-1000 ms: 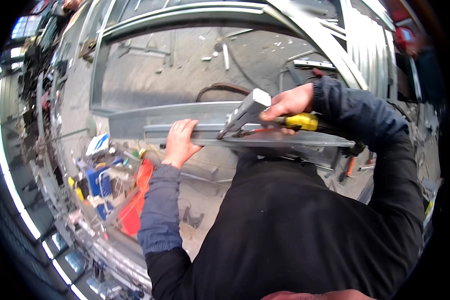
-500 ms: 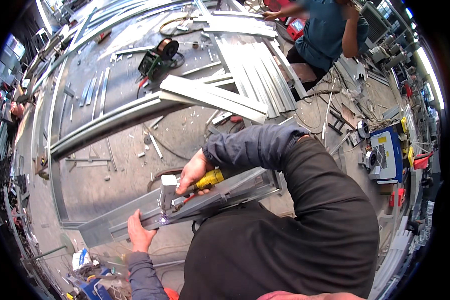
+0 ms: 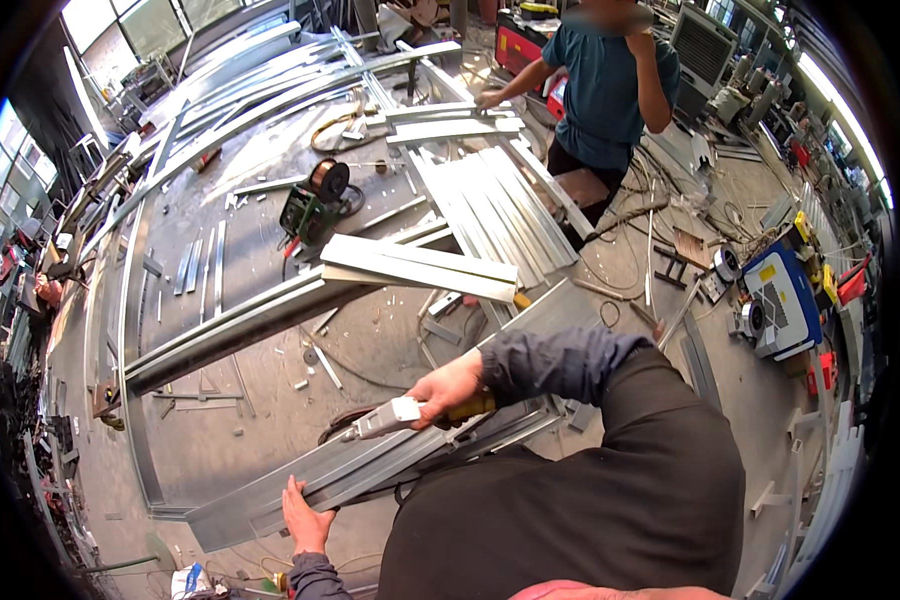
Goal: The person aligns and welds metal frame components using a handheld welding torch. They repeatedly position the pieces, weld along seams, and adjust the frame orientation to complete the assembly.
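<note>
My right hand [image 3: 448,388] is closed around a welding gun [image 3: 380,419] with a grey, block-shaped head and a yellow body. The gun's tip points left, raised above a long galvanized steel channel [image 3: 365,473] that lies aslant in front of me. No glow shows at the tip. At the channel's near edge, toward its left end, my left hand [image 3: 308,522] rests with fingers stretched out and thumb apart. Part of the gun's yellow body is hidden behind my fingers and sleeve.
Loose steel strips [image 3: 420,265] lie across a frame beam, with a stack of strips [image 3: 490,215] beyond. A wire spool [image 3: 330,180] stands on the floor. A person [image 3: 600,95] stands at the far right. A blue-and-white machine [image 3: 780,300] is at right, near cables.
The violet glow at the gun's tip has gone. My right hand has lifted the gun off the channel and swung its head sideways. The view has tilted upward.
</note>
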Demonstrator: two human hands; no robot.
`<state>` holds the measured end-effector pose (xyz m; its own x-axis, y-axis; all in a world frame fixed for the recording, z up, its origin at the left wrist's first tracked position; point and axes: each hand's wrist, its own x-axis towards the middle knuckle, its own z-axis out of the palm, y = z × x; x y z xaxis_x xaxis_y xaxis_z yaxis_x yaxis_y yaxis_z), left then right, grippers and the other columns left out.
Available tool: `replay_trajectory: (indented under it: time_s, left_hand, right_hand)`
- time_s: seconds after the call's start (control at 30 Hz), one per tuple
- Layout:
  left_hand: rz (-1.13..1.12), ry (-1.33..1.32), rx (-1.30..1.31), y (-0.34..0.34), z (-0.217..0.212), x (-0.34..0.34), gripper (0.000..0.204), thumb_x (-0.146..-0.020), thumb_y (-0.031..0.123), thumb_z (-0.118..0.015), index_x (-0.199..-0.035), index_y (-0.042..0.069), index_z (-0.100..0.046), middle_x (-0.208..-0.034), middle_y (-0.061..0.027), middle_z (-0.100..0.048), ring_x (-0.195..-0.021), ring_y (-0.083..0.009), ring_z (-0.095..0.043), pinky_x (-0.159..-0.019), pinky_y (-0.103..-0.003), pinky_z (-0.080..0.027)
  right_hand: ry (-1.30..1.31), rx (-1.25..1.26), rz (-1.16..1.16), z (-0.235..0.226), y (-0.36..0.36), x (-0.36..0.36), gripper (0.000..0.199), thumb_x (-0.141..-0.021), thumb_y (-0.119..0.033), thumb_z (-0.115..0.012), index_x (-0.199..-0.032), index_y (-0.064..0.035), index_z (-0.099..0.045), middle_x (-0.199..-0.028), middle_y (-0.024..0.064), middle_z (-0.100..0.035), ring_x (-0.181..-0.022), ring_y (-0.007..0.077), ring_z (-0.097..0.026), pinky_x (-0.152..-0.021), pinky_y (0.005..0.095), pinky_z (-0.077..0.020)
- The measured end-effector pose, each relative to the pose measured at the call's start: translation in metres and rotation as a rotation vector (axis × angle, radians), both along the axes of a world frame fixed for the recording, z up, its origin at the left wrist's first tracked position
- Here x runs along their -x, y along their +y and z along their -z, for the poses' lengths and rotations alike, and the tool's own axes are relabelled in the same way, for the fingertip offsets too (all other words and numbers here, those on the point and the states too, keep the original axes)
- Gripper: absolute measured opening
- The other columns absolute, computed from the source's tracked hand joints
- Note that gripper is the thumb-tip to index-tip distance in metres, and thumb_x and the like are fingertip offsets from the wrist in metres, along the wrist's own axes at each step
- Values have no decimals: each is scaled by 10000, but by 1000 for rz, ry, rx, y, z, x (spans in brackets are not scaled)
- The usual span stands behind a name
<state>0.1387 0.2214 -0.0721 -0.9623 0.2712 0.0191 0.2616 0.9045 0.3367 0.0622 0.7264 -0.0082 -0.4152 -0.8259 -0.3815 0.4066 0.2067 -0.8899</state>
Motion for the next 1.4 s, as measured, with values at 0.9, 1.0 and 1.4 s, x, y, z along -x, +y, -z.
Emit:
replay_trajectory:
  time_s: [0.9, 1.0, 1.4]
  left_hand:
    - [-114, -113, -44, -1, 2, -10, 1187, -608, 124, -998, -1639, 54, -415, -1481, -117, -649, -1497, -439, -506, -1349, -512, -341]
    - [-99, -95, -52, -1, 5, -9, 1186, -606, 124, -997, -1638, 53, -416, -1482, -116, -649, -1493, -436, -510, -1351, -511, -340]
    - [-64, -30, -44, 0, 5, -8, 1171, -621, 161, -984, -1637, 48, -413, -1418, -135, -674, -1416, -423, -569, -1348, -533, -343]
  right_hand:
    - [-61, -120, 378, -60, -29, -75, 336, -1133, -351, -668, -1302, -61, -660, -1054, -21, -644, -933, 91, -575, -820, 298, -515]
    - [37, -98, 359, -41, -28, -74, 332, -1135, -344, -663, -1294, -52, -655, -1047, -18, -640, -944, 97, -574, -832, 302, -517]
    - [119, -62, 361, -42, -32, -79, 400, -1142, -394, -634, -1347, -50, -634, -907, -12, -592, -812, 100, -532, -702, 317, -484]
